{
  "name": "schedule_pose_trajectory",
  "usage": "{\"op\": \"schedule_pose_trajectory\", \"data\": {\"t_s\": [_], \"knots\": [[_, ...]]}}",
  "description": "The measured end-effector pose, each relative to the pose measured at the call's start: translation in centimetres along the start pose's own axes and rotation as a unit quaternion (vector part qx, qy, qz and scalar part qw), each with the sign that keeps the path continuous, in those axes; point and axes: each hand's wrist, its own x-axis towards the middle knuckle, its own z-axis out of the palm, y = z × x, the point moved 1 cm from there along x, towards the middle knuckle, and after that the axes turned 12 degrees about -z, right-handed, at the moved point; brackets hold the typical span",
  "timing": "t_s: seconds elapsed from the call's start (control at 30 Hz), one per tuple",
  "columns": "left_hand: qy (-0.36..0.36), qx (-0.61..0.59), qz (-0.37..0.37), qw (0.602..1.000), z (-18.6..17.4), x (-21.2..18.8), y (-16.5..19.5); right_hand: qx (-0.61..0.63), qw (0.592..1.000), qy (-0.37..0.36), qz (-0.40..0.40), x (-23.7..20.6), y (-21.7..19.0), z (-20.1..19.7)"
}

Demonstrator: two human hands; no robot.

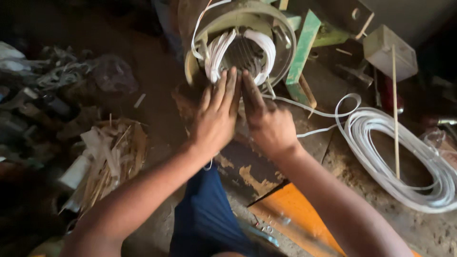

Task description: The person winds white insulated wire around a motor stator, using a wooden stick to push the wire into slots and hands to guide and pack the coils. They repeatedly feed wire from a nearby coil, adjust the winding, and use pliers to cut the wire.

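Seen from the head camera, the round motor housing (240, 43) lies on its side on the worn bench (247, 171), its open mouth turned toward the viewer, so its long axis runs away from the person and slightly upward in the picture. Inside the mouth, loops of white winding (261, 47) curl around the slotted core, directly above the fingertips of both hands. The left hand (216, 116) lies flat with its fingers (228, 85) stretched out and held together, their tips touching the lower rim of the housing just under the white loops. The right hand (269, 121) sits just beside it, its extended fingers (250, 88) pointing up into the same lower edge; neither hand is closed around anything, though whether the right fingertips pinch a strand cannot be told. A white strand (304, 107) leaves the housing beside the right fingers and runs away to a large coil of white tape (404, 162) lying well apart from that hand. A green metal bracket (302, 50) leans just beyond the housing, past the right fingers. Well apart from the left fingers lies a heap of pale scraps (107, 162).
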Motion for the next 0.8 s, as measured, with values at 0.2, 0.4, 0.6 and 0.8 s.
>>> {"op": "schedule_pose_trajectory", "data": {"t_s": [0.2, 0.4, 0.6, 0.8], "knots": [[0.002, 0.071, -0.002, 0.997, -0.2, 0.4, 1.1, -0.069, 0.996, -0.048, 0.044, 1.3, -1.6, 1.3], [0.059, -0.241, 0.042, 0.968, -1.7, 0.1, -2.6, 0.081, 0.995, 0.0, 0.054, 1.1, -0.8, -2.4], [0.208, -0.337, -0.09, 0.914, -1.1, -1.0, -9.0, 0.073, 0.985, 0.146, 0.049, -2.0, -1.9, -4.4], [0.198, -0.372, -0.045, 0.906, -0.7, -1.4, -7.4, 0.11, 0.981, 0.123, 0.105, -4.5, -3.1, -2.6]]}}
